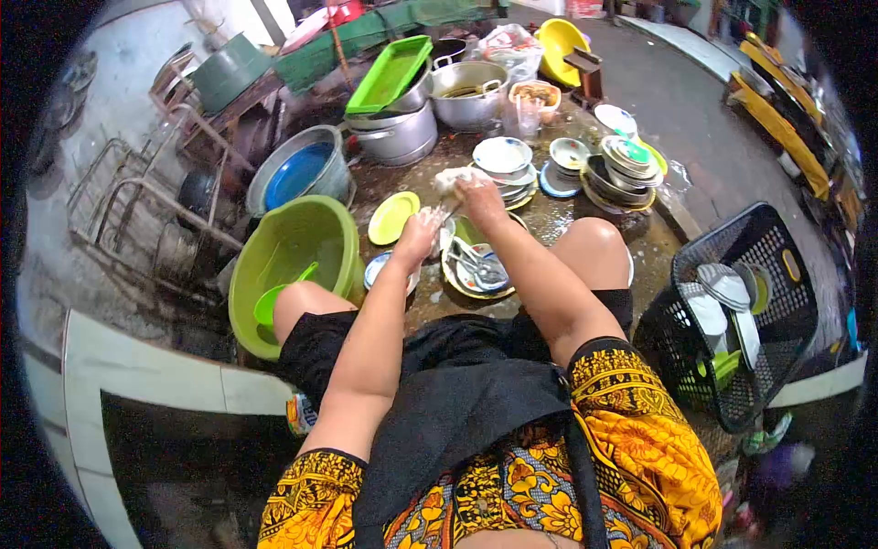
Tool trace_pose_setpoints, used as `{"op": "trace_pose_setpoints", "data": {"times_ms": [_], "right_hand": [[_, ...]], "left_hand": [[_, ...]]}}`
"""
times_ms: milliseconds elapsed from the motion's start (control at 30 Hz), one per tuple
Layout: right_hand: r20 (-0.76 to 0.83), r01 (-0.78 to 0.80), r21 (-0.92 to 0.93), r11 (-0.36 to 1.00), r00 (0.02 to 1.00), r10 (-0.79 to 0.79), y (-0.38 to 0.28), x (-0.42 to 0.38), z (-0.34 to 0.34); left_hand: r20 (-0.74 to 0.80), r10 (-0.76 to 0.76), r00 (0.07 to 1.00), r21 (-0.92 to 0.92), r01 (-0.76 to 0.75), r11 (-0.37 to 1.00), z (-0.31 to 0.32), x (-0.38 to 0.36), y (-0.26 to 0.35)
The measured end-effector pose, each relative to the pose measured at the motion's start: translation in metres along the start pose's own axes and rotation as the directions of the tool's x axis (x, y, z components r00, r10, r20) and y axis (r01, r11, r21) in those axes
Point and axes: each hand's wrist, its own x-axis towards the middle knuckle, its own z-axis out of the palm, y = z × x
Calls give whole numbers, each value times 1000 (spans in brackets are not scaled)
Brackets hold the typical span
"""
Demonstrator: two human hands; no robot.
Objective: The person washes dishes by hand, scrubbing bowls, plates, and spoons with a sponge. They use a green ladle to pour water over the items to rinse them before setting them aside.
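My left hand (pixel 420 234), wet with suds, is closed around a thin metal piece of cutlery (pixel 449 215); its exact kind is not clear. Just above and to the right, my right hand (pixel 482 199) grips a white, foamy sponge (pixel 456 179) near the cutlery's far end. Below the hands, several metal spoons (pixel 483 267) lie in a plate (pixel 465 291). A yellow-green plate (pixel 394 218) lies to the left of my left hand. Beyond my right hand stands a stack of plates and bowls (pixel 502 156).
On the left stands a green basin (pixel 347 247) with a green dipper (pixel 268 306). A grey tub (pixel 267 165) and metal pots (pixel 398 137) stand behind. More stacked dishes (pixel 629 165) sit at right, near a black crate (pixel 796 311) holding dishes.
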Motion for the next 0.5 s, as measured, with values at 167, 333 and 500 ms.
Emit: {"op": "trace_pose_setpoints", "data": {"times_ms": [167, 333, 500], "right_hand": [[6, -422, 111, 900, 905, 424, 31, -2, 21], [437, -184, 144, 972, 893, 104, -51, -25, 15], [356, -78, 65, 995, 933, 50, -27, -24, 29]], "left_hand": [[17, -193, 981, -289, 189, 939, 40, -6, -32], [197, -494, 847, -832, 411, 373, 21, 2, -12], [421, -567, 708, -766, 612, 196, 39, 8, -26]]}}
